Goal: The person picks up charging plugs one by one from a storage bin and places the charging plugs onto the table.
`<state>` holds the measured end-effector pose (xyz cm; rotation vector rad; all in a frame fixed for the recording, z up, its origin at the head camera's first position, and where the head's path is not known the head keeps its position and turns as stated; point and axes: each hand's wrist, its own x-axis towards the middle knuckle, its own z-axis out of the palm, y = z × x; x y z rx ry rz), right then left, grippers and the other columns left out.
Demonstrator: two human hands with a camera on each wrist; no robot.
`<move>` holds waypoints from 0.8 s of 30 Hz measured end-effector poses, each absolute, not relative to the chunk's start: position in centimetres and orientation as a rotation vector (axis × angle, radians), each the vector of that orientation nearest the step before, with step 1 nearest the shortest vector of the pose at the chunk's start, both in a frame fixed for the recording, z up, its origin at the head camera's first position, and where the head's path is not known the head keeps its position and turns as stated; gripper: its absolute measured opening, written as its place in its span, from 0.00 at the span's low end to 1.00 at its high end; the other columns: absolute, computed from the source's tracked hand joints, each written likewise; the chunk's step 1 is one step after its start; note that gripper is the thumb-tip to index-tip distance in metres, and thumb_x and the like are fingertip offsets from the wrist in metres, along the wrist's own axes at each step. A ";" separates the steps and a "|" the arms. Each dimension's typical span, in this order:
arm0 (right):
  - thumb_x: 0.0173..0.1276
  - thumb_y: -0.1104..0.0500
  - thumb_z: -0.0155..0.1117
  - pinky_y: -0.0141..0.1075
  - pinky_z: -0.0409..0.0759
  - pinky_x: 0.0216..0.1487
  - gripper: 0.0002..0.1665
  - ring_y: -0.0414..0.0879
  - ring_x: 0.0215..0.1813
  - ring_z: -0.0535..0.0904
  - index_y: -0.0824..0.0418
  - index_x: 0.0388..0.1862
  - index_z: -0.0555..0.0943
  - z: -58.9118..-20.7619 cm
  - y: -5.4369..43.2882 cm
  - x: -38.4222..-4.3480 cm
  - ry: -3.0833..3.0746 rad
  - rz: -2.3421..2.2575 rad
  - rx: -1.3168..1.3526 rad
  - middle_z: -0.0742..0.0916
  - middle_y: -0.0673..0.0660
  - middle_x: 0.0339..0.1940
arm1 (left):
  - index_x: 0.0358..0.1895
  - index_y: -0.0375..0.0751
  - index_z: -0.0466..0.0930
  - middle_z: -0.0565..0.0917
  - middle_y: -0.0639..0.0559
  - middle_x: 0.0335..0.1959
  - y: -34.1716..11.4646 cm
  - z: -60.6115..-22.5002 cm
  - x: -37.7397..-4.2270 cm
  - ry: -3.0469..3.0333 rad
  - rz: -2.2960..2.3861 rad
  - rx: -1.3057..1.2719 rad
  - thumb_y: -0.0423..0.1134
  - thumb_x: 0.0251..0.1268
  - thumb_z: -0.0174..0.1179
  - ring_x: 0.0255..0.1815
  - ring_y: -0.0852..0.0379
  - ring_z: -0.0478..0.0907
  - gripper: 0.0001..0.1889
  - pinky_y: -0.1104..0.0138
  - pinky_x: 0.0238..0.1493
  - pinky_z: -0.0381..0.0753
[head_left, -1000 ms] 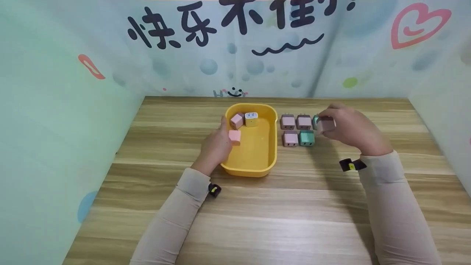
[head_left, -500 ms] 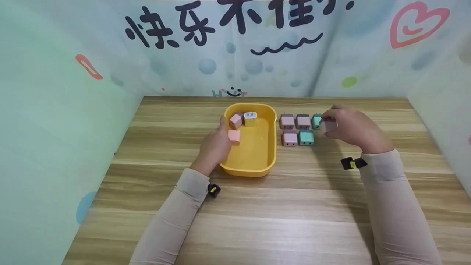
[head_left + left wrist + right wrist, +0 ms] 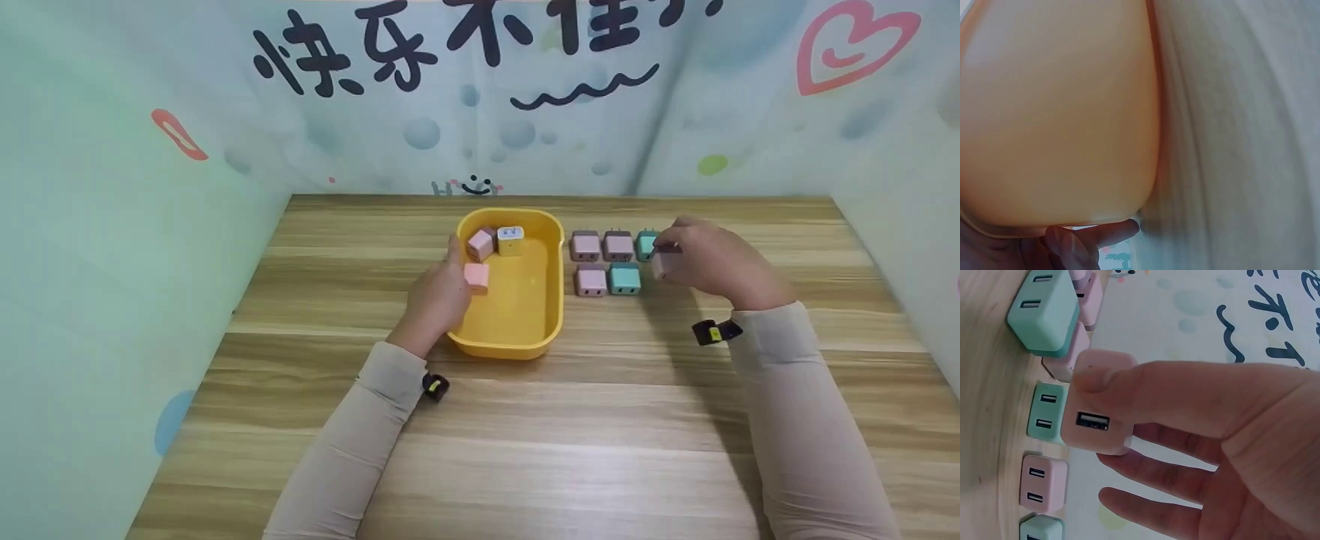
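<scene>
My left hand grips the yellow plastic bin at its left side, thumb along the rim. In the left wrist view the bin's outer wall fills much of the picture, with fingers against its edge. My right hand pinches a pink USB charger, its thumb partly covering the port face. Beside it stand a teal charger and a pink one. In the head view, pink chargers and teal ones stand in two rows left of my right hand.
Inside the bin lie a pink charger, a yellow one and a salmon-pink block, partly behind my left hand. The wooden table meets a printed curtain at its back edge.
My right hand, with the pink charger, has shifted slightly right and then a little down, showing more of the teal charger behind it. My left hand stays on the bin.
</scene>
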<state>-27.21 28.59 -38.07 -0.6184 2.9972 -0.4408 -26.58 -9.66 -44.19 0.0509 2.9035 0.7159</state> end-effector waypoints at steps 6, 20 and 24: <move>0.65 0.66 0.70 0.61 0.79 0.57 0.22 0.63 0.52 0.83 0.69 0.59 0.86 -38.6 28.5 -27.5 2.955 -0.456 -0.549 0.85 0.66 0.54 | 0.89 0.43 0.34 0.82 0.40 0.53 -9.7 -44.2 -26.6 2.891 0.741 0.026 0.42 0.87 0.51 0.42 0.47 0.80 0.42 0.59 0.45 0.81; 0.70 0.63 0.68 0.61 0.79 0.59 0.20 0.62 0.52 0.82 0.70 0.58 0.87 -40.0 28.5 -28.1 2.895 -0.440 -0.515 0.85 0.66 0.53 | 0.89 0.42 0.34 0.80 0.44 0.38 -9.6 -44.2 -26.6 2.900 0.714 0.046 0.42 0.87 0.50 0.35 0.48 0.79 0.41 0.61 0.37 0.78; 0.70 0.64 0.67 0.61 0.79 0.60 0.20 0.62 0.53 0.82 0.70 0.58 0.87 -40.3 28.4 -28.2 2.885 -0.433 -0.500 0.85 0.66 0.54 | 0.89 0.43 0.34 0.80 0.44 0.35 -9.7 -44.3 -26.6 2.902 0.711 0.041 0.42 0.87 0.50 0.34 0.48 0.79 0.41 0.61 0.36 0.78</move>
